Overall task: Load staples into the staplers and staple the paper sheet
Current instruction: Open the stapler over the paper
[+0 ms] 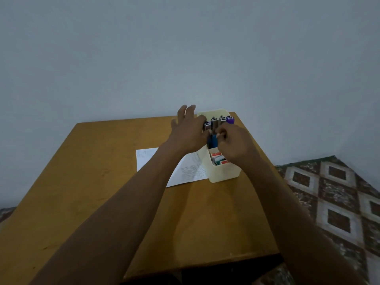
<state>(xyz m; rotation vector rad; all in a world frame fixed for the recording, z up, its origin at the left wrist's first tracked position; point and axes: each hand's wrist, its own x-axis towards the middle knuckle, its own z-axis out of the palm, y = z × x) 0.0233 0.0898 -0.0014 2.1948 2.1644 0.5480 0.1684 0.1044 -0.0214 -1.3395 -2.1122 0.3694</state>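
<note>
A cream organiser box (pixel 226 174) stands on the wooden table (pixel 102 182), to the right of a printed paper sheet (pixel 191 171). Several staplers stand upright in its far compartment, among them a silver-headed one (pixel 207 126) at the left, a purple one (pixel 230 119) at the right and a lower blue one (pixel 213 141). Red and green staple boxes (pixel 218 159) fill the near compartment. My left hand (pixel 189 136) pinches the left silver-headed stapler with thumb and forefinger, its other fingers raised. My right hand (pixel 234 142) has curled fingers pinching at the blue stapler.
The table's far edge meets a pale blue wall (pixel 185 58) right behind the box. A patterned brown and white floor covering (pixel 333 202) lies to the right of the table. Both my forearms stretch across the bare wood near me.
</note>
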